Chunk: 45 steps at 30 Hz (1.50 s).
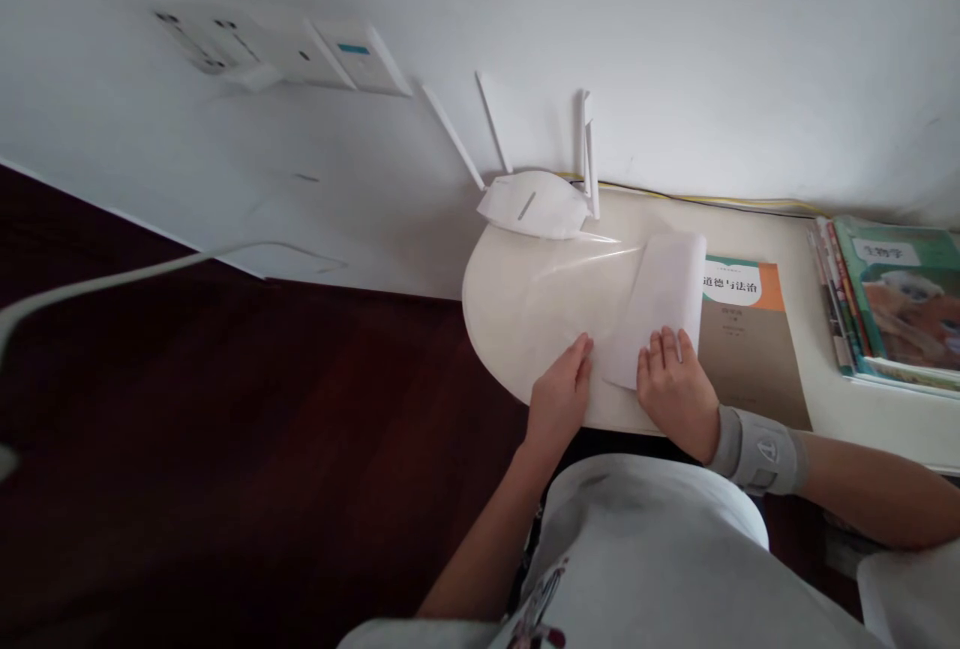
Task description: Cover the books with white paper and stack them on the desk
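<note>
A white folded sheet (pixel 664 279), perhaps paper, lies on the rounded end of the cream table (pixel 495 299). My right hand (pixel 679 389) rests on its lower part with fingers laid flat, a grey band around the wrist. Left of the sheet, my left hand (pixel 561 394) is closed near the table's front edge, thumb and fingers pressed together. What they hold, if anything, I cannot make out. Shiny streaks on the table above this hand may be clear film. Partly under the sheet's right side lies a textbook (pixel 754 349) with an orange, green and brown cover.
A white router (pixel 536 204) with upright antennas stands at the back against the wall. Thin cables (pixel 712 199) run along the wall. At the right is a stack of books (pixel 900 299). Wall sockets (pixel 360 59) sit upper left, above a dark floor (pixel 300 449).
</note>
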Motion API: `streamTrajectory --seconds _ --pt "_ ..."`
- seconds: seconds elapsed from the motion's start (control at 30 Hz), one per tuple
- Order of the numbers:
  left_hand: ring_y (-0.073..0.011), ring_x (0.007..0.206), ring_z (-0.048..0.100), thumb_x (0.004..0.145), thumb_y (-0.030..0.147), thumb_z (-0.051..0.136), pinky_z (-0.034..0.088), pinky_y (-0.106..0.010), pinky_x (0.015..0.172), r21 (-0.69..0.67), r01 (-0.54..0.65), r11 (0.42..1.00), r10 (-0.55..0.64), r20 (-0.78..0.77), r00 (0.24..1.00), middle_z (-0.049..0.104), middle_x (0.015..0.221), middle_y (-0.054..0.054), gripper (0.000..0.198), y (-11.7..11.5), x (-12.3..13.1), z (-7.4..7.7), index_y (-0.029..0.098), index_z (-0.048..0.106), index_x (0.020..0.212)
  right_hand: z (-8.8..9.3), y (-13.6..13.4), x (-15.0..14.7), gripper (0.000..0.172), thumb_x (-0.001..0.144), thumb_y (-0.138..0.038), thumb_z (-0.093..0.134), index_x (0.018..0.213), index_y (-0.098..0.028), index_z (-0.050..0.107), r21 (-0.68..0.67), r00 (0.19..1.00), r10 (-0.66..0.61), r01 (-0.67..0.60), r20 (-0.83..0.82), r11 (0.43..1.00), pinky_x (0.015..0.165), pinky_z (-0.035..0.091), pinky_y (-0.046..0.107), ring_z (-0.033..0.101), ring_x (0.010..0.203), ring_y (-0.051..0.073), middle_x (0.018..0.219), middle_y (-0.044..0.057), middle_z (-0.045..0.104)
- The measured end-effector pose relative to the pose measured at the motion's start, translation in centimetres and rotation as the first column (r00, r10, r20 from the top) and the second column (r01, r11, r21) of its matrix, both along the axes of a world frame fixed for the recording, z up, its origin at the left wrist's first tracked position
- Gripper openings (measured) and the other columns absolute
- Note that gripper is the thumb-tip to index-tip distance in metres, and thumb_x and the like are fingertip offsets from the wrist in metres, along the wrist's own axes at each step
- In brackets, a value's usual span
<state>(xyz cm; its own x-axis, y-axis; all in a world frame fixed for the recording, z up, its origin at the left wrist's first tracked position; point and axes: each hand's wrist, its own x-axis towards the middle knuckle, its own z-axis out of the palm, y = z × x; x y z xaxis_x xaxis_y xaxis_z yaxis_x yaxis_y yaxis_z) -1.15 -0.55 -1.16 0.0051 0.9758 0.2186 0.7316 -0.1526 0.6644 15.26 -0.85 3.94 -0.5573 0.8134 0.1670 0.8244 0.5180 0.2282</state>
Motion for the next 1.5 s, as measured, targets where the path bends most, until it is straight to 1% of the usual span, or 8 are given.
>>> streamTrajectory --seconds 0.37,0.53,0.57,0.67,0.8,0.97,1.23,1.5 --pt "-0.0215 0.12 0.049 0.091 0.02 0.034 0.039 -0.043 0.103 0.16 0.048 0.986 -0.019 -0.179 0.984 0.056 0.126 -0.013 0.04 0.4 0.5 -0.8 0.012 0.046 0.128 0.0 -0.8 0.2 0.033 0.089 -0.017 0.042 0.115 -0.007 0.06 -0.032 0.97 0.241 -0.242 -0.042 0.97 0.1 0.033 0.052 0.05 0.116 0.031 0.124 0.021 0.054" --pt "-0.0233 0.121 0.048 0.09 0.017 0.033 0.038 -0.046 0.102 0.128 0.139 0.982 -0.096 -0.3 0.949 0.058 0.124 -0.013 0.035 0.8 0.5 -1.2 0.013 0.056 0.117 1.8 3.5 2.9 0.042 0.088 -0.043 0.046 0.117 -0.017 0.059 -0.294 0.89 0.425 -0.456 -0.164 0.84 0.103 0.032 0.044 0.047 0.119 0.024 0.127 0.012 0.054" --pt "-0.0233 0.121 0.048 0.09 0.017 0.033 0.038 -0.047 0.102 0.128 0.141 0.982 -0.096 -0.304 0.948 0.058 0.123 -0.013 0.035 0.8 0.5 -1.3 0.014 0.058 0.115 2.2 5.3 3.2 0.043 0.089 -0.043 0.043 0.12 -0.016 0.057 -0.292 0.908 0.375 -0.415 -0.187 0.861 0.103 0.031 0.042 0.046 0.121 0.023 0.13 0.012 0.052" --pt "-0.0233 0.121 0.049 0.09 0.018 0.034 0.039 -0.047 0.102 0.139 0.131 0.982 -0.085 -0.297 0.951 0.059 0.123 -0.013 0.035 0.8 0.5 -1.4 0.015 0.059 0.115 3.2 11.8 3.6 0.04 0.091 -0.035 0.039 0.122 -0.013 0.054 -0.162 0.975 -0.03 -0.006 -0.221 0.987 0.103 0.027 0.045 0.04 0.124 0.027 0.135 0.015 0.046" --pt "-0.023 0.12 0.05 0.09 0.018 0.034 0.04 -0.047 0.101 0.158 0.131 0.979 -0.081 -0.289 0.954 0.059 0.122 -0.013 0.035 0.8 0.6 -1.2 0.015 0.059 0.114 3.5 18.7 2.9 0.041 0.086 -0.039 0.045 0.117 -0.016 0.056 -0.23 0.928 -0.307 0.258 -0.212 0.938 0.093 0.035 0.045 0.049 0.112 0.028 0.125 0.013 0.054" --pt "-0.0236 0.119 0.051 0.091 0.02 0.036 0.041 -0.045 0.101 0.195 0.116 0.974 -0.054 -0.301 0.952 0.06 0.121 -0.014 0.034 0.6 0.7 -0.6 0.011 0.057 0.116 2.4 21.0 1.9 0.031 0.077 -0.035 0.052 0.101 -0.019 0.065 -0.426 0.928 -0.353 0.273 -0.121 0.863 0.086 0.041 0.037 0.056 0.102 0.024 0.11 0.008 0.063" --pt "-0.0255 0.124 0.045 0.091 0.026 0.039 0.036 -0.05 0.103 0.218 0.097 0.971 -0.04 -0.252 0.967 0.058 0.123 -0.014 0.035 0.2 0.7 -0.4 0.013 0.054 0.12 0.2 21.4 1.7 0.032 0.081 -0.029 0.045 0.106 -0.018 0.063 -0.47 0.932 -0.33 0.226 -0.151 0.853 0.084 0.043 0.032 0.057 0.101 0.021 0.113 0.008 0.062" --pt "-0.0261 0.124 0.045 0.091 0.026 0.039 0.034 -0.051 0.103 0.201 0.095 0.975 -0.044 -0.244 0.969 0.058 0.124 -0.013 0.036 0.3 0.8 0.0 0.014 0.052 0.122 0.9 21.8 1.2 0.027 0.077 -0.017 0.046 0.094 -0.014 0.067 -0.521 0.955 -0.258 0.146 -0.149 0.841 0.08 0.042 0.026 0.059 0.093 0.019 0.104 0.009 0.066"
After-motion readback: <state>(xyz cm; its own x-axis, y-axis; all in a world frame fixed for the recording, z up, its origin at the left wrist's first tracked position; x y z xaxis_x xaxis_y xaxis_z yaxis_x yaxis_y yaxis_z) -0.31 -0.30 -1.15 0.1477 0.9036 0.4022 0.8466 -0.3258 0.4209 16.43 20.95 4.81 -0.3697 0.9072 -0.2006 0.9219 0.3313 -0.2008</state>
